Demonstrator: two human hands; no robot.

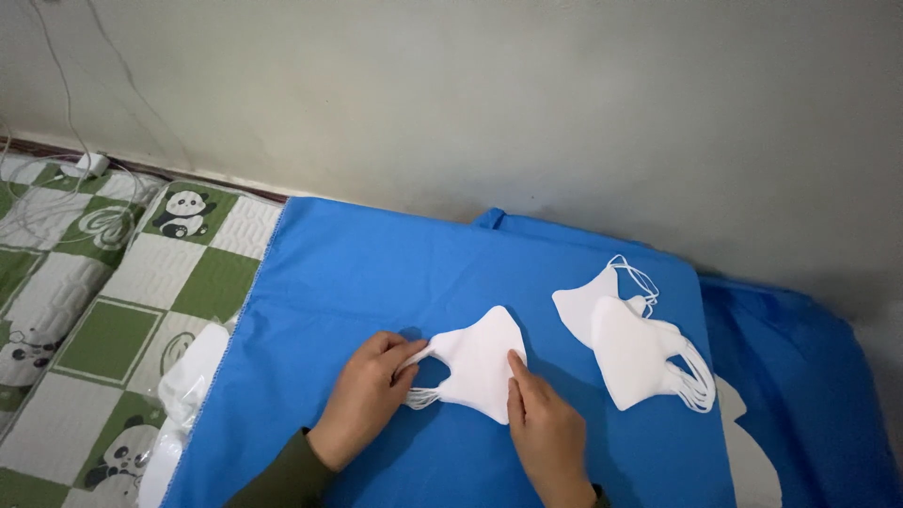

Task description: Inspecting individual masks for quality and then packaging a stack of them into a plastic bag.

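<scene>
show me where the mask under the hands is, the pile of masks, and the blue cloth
mask under the hands (pixel 480 362), head view, middle of its white body.
pile of masks (pixel 632 350), head view, top mask's middle.
blue cloth (pixel 367 273), head view, bare part.

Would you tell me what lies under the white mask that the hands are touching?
The white mask lies flat on a blue cloth, with the left hand at its ear loops and the right hand on its edge. Whether anything sits directly beneath it is hidden.

A folded white mask (pixel 482 362) is pinched at its loops by the left hand (pixel 365 395) and pressed onto the blue cloth (pixel 376 273) by the right hand (pixel 544 433).
</scene>
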